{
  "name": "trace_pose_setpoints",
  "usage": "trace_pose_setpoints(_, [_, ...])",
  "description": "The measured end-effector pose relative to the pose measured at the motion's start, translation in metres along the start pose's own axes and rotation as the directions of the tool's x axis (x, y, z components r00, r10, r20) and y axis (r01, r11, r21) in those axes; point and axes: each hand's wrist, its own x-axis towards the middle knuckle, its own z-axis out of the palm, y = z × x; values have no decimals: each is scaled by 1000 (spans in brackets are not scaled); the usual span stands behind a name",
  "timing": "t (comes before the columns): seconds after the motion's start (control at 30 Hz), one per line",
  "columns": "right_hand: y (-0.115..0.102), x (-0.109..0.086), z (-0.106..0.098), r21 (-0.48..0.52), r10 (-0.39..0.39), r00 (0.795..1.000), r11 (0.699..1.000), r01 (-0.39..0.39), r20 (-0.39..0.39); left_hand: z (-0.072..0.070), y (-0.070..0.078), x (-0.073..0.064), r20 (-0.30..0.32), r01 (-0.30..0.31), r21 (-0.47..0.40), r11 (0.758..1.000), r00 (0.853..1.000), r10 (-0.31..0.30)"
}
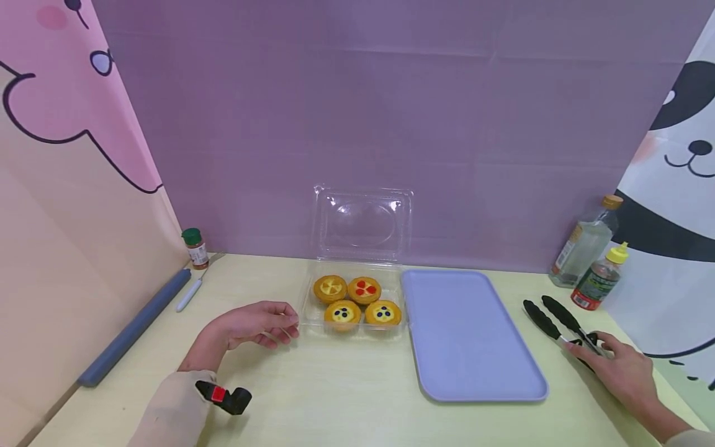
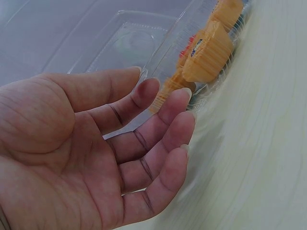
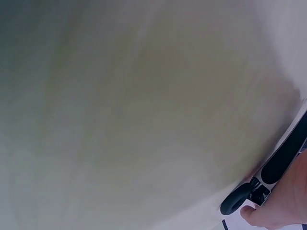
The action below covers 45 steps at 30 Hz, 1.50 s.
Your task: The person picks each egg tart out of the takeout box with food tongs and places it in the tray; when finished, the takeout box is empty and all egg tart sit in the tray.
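Observation:
My left hand [image 1: 262, 324] is at the left edge of a clear plastic clamshell box [image 1: 308, 304], fingers loosely bent and nothing held between them. In the left wrist view, thumb and index fingertips are close beside the box rim; whether they touch it I cannot tell. Inside the box sit several small tarts [image 1: 342, 312], topped with blue dots, red pieces or yellow wedges. The box's lid [image 1: 363, 223] stands up open behind them. At the far right, my right hand [image 1: 622, 372] grips a pair of tongs [image 1: 564, 326] with black ends, thumb on one side and fingers on the other.
A lavender tray [image 1: 472, 335] lies between the box and the tongs. A glass bottle [image 1: 583, 245] and a yellow-capped bottle [image 1: 599, 282] stand at the back right. On the left are a green-capped jar [image 1: 195, 249], a light-handled fork [image 1: 190, 294] and a blue-grey roll [image 1: 134, 329].

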Motion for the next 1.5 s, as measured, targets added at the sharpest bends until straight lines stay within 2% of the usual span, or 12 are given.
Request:
trace_pose_setpoints(0.23, [-7,-6,-5,91,-12,998,996,17,-56,0,2,2,6,3,17,1000,1000,-3])
trace_pose_setpoints(0.4, [-22,-4,-23,138,-32,999,990,34,-17,-1,4,3,5,7,30,1000,1000,-7])
trace_pose_setpoints(0.5, [-35,-3,-33,238,-42,999,970,39,6,-2,5,3,3,9,29,1000,1000,-9])
trace_pose_setpoints(0.6, [-47,-3,-39,348,-39,999,937,32,12,-2,5,3,2,8,27,1000,1000,-8])
trace_pose_setpoints(0.67, [-55,-3,-41,382,-37,999,924,30,10,-1,5,3,4,8,27,1000,1000,-8])
trace_pose_setpoints(1.0, [-102,-2,-44,283,-77,996,957,59,55,0,5,2,3,9,26,1000,1000,-9])
trace_pose_setpoints(1.17, [-117,-3,-37,274,-132,991,954,118,33,0,3,1,4,3,23,1000,1000,-3])
trace_pose_setpoints(1.33, [-126,-6,-31,258,-179,982,953,160,52,0,3,1,5,5,22,1000,1000,-5])
trace_pose_setpoints(1.5, [-136,-8,-25,259,-234,972,940,222,15,-1,2,0,7,4,17,1000,1000,-4])
